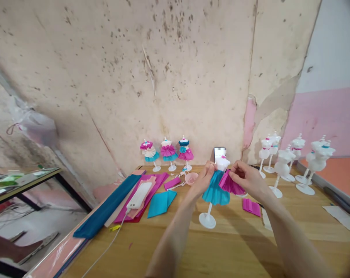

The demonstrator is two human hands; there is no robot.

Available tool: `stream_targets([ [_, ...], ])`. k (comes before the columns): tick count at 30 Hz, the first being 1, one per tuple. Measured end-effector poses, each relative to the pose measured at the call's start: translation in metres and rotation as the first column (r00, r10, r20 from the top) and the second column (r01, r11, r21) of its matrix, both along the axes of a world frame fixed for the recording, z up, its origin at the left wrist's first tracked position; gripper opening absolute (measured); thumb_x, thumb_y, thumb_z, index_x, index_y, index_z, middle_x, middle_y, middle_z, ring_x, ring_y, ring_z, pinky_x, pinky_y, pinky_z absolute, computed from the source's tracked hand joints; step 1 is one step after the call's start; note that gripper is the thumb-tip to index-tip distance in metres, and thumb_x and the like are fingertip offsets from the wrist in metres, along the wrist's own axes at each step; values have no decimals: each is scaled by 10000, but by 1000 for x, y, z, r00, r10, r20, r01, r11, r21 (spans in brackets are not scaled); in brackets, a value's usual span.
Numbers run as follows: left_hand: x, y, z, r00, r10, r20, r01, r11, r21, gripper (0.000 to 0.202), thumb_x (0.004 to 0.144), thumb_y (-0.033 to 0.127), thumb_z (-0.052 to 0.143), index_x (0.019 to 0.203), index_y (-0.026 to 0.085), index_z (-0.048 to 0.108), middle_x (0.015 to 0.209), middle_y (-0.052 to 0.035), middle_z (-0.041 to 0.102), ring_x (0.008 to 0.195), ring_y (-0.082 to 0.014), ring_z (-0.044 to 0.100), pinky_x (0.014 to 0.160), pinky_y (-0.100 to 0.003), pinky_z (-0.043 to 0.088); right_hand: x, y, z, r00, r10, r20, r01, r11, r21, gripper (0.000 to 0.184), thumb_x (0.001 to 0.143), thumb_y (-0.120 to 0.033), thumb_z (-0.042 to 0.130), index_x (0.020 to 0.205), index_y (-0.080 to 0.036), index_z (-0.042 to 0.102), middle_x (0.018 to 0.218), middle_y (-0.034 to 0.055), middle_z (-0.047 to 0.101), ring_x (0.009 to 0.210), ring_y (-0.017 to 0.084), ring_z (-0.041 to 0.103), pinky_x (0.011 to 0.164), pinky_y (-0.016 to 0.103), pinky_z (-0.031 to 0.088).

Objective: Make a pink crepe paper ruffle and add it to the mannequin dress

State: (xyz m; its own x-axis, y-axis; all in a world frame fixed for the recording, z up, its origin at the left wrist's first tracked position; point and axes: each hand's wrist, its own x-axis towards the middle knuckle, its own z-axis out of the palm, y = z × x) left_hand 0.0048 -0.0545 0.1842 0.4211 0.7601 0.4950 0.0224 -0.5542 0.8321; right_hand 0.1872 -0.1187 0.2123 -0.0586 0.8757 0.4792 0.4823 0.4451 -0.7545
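Your left hand (205,179) is curled shut around the top of a white plastic mannequin (222,164), which tilts over the wooden counter (221,247) wearing a pleated teal paper skirt. Toward the left lie a long teal paper roll (105,206) and magenta paper sheets (157,183), and three dressed mannequins (169,154) stand at the far edge. Your right hand (247,178) pinches a pleated magenta paper fan (232,183) against the teal skirt. Further right lie a folded magenta paper piece (251,207) and a group of white mannequins (296,162) without skirts, showing only small coloured bands.
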Motion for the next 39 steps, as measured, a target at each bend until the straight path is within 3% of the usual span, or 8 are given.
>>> stream_targets([
  [4, -2, -2, 2, 999, -35, -37, 36, 999, 14, 355, 927, 550, 376, 913, 207, 464, 846, 0, 490, 774, -129, 453, 749, -258, 391, -4, 4, -3, 994, -102, -32, 103, 994, 30, 206, 839, -418, 566, 774, -229, 519, 686, -4, 611, 602, 159, 554, 552, 285, 438],
  [8, -3, -9, 5, 997, -41, -73, 44, 999, 30, 295, 917, 492, 458, 939, 199, 469, 866, -1, 507, 785, -122, 476, 735, -248, 395, -3, 3, -2, 992, -125, -15, 125, 992, 29, 216, 838, -436, 565, 772, -235, 519, 677, 0, 623, 591, 167, 560, 551, 294, 442],
  [16, 4, -17, 8, 994, -99, -35, 98, 995, -18, 268, 920, 461, 468, 912, 194, 449, 814, 9, 471, 756, -111, 473, 739, -245, 404, -9, -1, -2, 953, -248, 172, 232, 966, 112, 153, 851, -379, 549, 783, -248, 510, 664, -16, 635, 551, 156, 571, 536, 284, 402],
  [26, 7, -16, 4, 998, -13, -54, 14, 999, 29, 230, 915, 433, 482, 904, 203, 478, 916, -36, 546, 866, -158, 519, 787, -285, 425, -13, 2, -2, 970, -234, 61, 228, 969, 99, 183, 847, -410, 574, 784, -240, 552, 699, 0, 650, 591, 158, 581, 560, 287, 425],
  [32, 8, -14, 1, 999, 19, -44, -16, 998, 66, 197, 950, 392, 413, 915, 204, 464, 913, -27, 534, 849, -150, 513, 792, -292, 432, -19, 4, -7, 974, -212, -84, 214, 976, 24, 247, 854, -472, 569, 796, -232, 569, 682, 3, 643, 576, 162, 584, 538, 290, 444],
  [39, 8, -13, -2, 1000, 26, 15, -27, 998, 53, 203, 947, 386, 421, 1035, 215, 485, 1054, -66, 555, 987, -181, 540, 903, -331, 444, -34, 3, -12, 951, -289, -105, 302, 944, 133, 227, 864, -455, 574, 908, -232, 569, 821, 39, 677, 671, 183, 632, 622, 317, 488],
])
